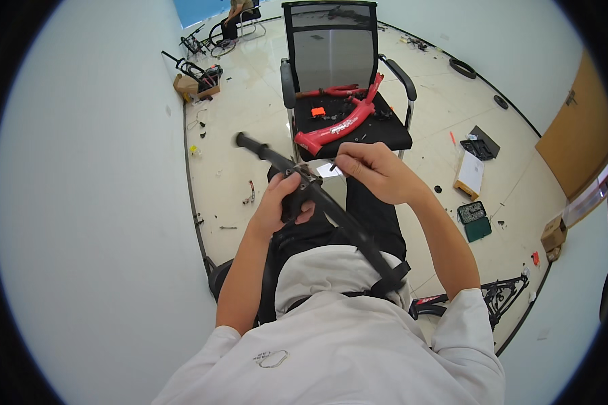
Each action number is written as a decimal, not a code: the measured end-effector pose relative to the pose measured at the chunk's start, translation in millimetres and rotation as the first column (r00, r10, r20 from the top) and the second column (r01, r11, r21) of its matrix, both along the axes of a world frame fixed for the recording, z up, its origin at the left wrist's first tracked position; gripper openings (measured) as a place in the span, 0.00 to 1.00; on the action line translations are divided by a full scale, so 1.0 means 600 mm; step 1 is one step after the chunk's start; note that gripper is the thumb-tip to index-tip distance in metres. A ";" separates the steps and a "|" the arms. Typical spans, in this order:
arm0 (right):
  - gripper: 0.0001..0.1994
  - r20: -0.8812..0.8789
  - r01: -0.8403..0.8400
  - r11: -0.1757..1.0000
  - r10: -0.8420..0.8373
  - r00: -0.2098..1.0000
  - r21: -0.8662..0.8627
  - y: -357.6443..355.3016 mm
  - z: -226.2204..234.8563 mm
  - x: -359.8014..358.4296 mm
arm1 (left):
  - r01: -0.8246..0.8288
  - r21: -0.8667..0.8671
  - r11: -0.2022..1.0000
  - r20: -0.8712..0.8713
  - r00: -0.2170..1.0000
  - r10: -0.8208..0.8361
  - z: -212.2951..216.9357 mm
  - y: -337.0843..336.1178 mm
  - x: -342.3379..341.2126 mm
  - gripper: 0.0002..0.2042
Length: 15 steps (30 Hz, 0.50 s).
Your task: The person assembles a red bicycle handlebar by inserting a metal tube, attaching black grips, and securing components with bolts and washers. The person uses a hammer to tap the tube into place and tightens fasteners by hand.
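Note:
My left hand [275,204] is closed around the clamp at the middle of a black bicycle handlebar [348,223], its thumb on top. The bar slants across my lap, one end pointing away to the left and the other near my waist. It looks slightly blurred. To the right of the clamp, my right hand [378,174] pinches a small dark rod [333,166], perhaps a bolt or a hex key. The rod's tip sits close to the clamp; whether it touches cannot be made out.
Ahead stands a black mesh chair [331,50] bearing a red bicycle frame [338,131] and small parts. On the floor to the right lie a green case [478,229], a white box [470,173] and a dark frame [510,297]. A cardboard box [209,86] and a seated person [235,19] are farther left.

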State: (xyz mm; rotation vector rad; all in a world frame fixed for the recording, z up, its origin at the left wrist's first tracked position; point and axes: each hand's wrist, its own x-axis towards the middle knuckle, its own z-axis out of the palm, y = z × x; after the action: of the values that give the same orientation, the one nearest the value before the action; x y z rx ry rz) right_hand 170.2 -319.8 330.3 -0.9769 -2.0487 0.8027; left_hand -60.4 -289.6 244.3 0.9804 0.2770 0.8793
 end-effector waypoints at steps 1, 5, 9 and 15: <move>0.12 0.005 -0.041 0.999 0.041 0.999 -0.012 -0.005 0.009 -0.007 | 0.136 -0.068 0.988 0.107 0.986 -0.129 -0.006 0.001 -0.002 0.17; 0.11 -0.032 -0.138 0.989 0.137 0.990 -0.044 -0.024 0.034 -0.020 | 0.447 0.010 0.894 0.340 0.840 -0.423 -0.025 0.003 0.015 0.28; 0.11 0.036 -0.197 0.980 0.197 0.980 -0.017 -0.034 0.043 -0.025 | 0.478 0.026 0.878 0.392 0.803 -0.449 -0.020 -0.009 0.022 0.32; 0.09 0.096 -0.257 0.965 0.252 0.963 0.049 -0.031 0.055 -0.016 | 0.510 0.051 0.858 0.389 0.781 -0.488 -0.011 -0.014 0.027 0.32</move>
State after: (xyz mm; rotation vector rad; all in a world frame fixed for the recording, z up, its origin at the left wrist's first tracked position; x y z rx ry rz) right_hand 160.6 -338.2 363.5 -0.7353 -2.2947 0.8342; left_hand -44.1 -297.9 237.6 0.7476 -0.2967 0.5486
